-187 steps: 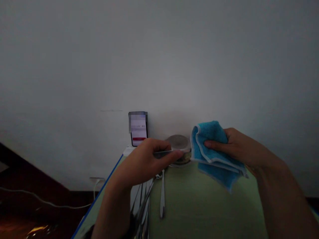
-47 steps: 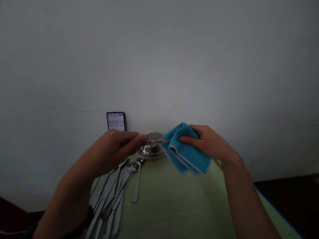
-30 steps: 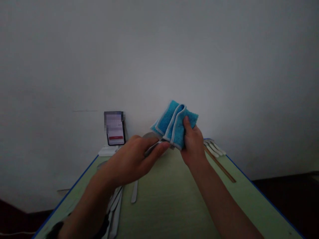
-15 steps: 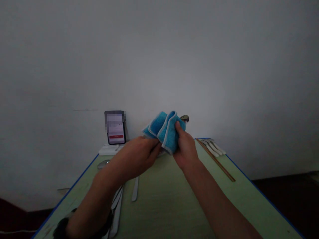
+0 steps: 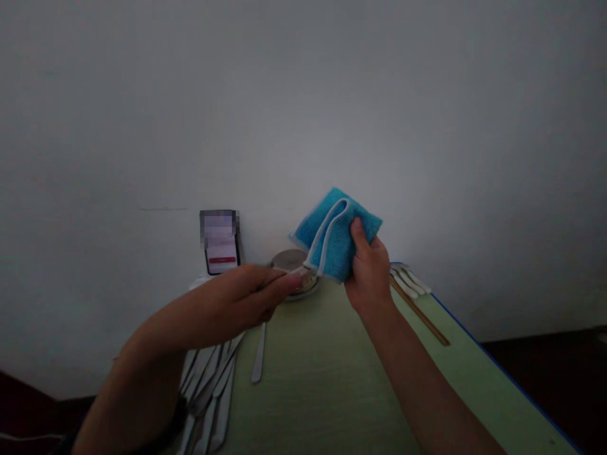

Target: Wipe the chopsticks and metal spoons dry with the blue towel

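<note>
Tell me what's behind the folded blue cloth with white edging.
Behind the cloth: a plain pale wall and, at its lower left, a round silver metal dish, partly covered. Most fingers of the right hand are hidden; anything else there cannot be seen.

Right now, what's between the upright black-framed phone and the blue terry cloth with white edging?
In the head view, a round grey metal vessel shows between the phone and the cloth, partly hidden behind the left hand and the cloth.
</note>
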{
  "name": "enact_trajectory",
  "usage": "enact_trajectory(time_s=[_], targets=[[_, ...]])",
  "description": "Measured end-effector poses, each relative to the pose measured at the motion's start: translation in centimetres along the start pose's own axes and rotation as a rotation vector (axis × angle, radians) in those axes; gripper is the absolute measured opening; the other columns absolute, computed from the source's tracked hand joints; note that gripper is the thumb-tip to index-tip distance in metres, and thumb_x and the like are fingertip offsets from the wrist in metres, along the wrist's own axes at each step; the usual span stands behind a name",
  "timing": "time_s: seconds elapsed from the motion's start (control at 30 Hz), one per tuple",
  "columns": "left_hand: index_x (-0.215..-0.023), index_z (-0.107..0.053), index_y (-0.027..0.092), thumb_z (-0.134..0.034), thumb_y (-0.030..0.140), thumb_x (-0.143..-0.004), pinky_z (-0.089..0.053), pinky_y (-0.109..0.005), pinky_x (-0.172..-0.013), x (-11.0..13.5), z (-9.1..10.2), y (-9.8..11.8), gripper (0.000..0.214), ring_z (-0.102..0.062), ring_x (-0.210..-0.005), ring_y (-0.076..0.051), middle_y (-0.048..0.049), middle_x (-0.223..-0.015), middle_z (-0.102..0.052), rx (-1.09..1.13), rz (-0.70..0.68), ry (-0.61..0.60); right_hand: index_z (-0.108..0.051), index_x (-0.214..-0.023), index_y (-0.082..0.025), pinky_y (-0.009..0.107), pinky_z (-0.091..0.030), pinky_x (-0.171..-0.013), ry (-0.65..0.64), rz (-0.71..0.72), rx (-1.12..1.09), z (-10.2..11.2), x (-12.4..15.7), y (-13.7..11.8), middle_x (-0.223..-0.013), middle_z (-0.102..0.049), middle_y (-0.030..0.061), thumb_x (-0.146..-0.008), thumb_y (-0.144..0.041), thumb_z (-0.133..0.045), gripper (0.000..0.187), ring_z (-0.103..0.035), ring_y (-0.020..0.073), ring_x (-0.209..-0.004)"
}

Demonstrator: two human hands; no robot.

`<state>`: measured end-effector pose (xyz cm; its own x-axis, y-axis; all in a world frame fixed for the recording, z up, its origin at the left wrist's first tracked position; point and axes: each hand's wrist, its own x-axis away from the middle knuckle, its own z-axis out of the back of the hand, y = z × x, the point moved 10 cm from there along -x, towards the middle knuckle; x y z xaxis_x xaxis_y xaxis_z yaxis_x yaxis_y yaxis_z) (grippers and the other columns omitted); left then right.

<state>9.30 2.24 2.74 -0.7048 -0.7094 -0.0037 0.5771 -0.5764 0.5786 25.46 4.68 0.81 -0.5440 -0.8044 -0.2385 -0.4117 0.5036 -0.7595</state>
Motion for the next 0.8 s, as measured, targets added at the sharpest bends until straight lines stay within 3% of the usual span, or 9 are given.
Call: enact_trajectory(time_s=[0.2, 0.47, 0.53, 0.63, 0.7, 0.8], targets=[[-0.062, -0.045, 0.018, -0.029, 0.048, -0.088, -0.034, -0.019, -0.045, -1.2, -0.8, 0.9, 0.043, -0.043, -0.047, -0.009, 0.0040, -0.052, -0.045, -0.040, -0.046, 0.042, -0.060, -0.089, -0.018, 0.027, -0.052, -0.067, 0.096, -0.169, -0.169, 0.5, 0.9, 3.1, -0.092, -0.068, 0.0046, -0.074, -0.042, -0.057, 0.028, -0.064, 0.0144, -0.076], [-0.060, -0.045, 0.018, -0.025, 0.049, -0.088, -0.033, -0.020, -0.045, -2.3, -1.5, 0.7, 0.046, -0.043, -0.046, -0.009, 0.0038, -0.051, -0.044, -0.090, -0.068, 0.043, -0.060, -0.086, -0.017, 0.025, -0.050, -0.069, 0.020, -0.262, -0.246, -0.8, 1.5, 4.0, -0.082, -0.067, 0.0020, -0.075, -0.039, -0.058, 0.025, -0.061, 0.0110, -0.069], [-0.065, -0.049, 0.018, -0.026, 0.049, -0.088, -0.034, -0.021, -0.047, -2.3, -1.4, 0.3, 0.045, -0.046, -0.049, -0.010, 0.0031, -0.054, -0.048, -0.111, -0.070, 0.030, -0.059, -0.084, -0.017, 0.025, -0.049, -0.067, -0.001, -0.216, -0.165, -0.7, 1.1, 3.6, -0.077, -0.065, 0.0006, -0.075, -0.042, -0.056, 0.026, -0.059, 0.0109, -0.064], [-0.079, -0.054, 0.018, -0.029, 0.050, -0.087, -0.038, -0.022, -0.051, -1.7, -0.5, -0.9, 0.041, -0.053, -0.057, -0.012, 0.0008, -0.063, -0.056, -0.147, -0.028, 0.025, -0.057, -0.081, -0.018, 0.024, -0.044, -0.058, -0.061, -0.029, 0.118, -0.2, 0.1, 1.7, -0.069, -0.061, -0.0017, -0.075, -0.047, -0.052, 0.030, -0.054, 0.0105, -0.058], [-0.085, -0.055, 0.018, -0.032, 0.049, -0.087, -0.040, -0.022, -0.053, -1.0, 1.1, -1.6, 0.038, -0.054, -0.060, -0.013, -0.0003, -0.068, -0.059, -0.180, 0.011, 0.098, -0.057, -0.075, -0.018, 0.022, -0.040, -0.054, -0.158, 0.102, 0.373, -0.6, -0.3, 0.0, -0.062, -0.056, -0.0029, -0.077, -0.049, -0.050, 0.032, -0.049, 0.0101, -0.055], [-0.088, -0.053, 0.017, -0.035, 0.046, -0.087, -0.041, -0.023, -0.053, 0.0, 4.2, -0.8, 0.034, -0.054, -0.059, -0.013, -0.0005, -0.068, -0.058, -0.227, -0.011, 0.323, -0.057, -0.069, -0.018, 0.022, -0.036, -0.054, -0.362, 0.283, 0.692, -2.2, 0.2, -2.4, -0.060, -0.053, -0.0032, -0.079, -0.046, -0.048, 0.031, -0.047, 0.0096, -0.056]])
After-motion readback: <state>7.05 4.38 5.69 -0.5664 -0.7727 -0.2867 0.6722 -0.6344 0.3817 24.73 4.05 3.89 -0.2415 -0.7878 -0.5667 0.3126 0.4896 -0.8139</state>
